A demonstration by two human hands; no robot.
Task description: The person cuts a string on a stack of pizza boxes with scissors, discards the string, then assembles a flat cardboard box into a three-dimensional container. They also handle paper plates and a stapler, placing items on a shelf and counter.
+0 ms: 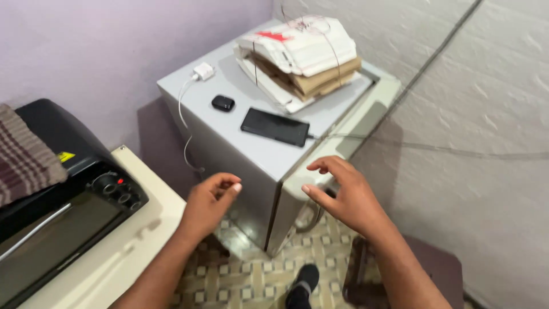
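Both hands empty, nothing grasped yet: left hand half-curled, right hand spread loose at small grey fridge door edge. Phone & paper bundle beyond, untouched.

Phone, earbud case on fridge top

The black oven is running off the left edge, a striped cloth is covering its top, and both forearms are leaving the frame's bottom.
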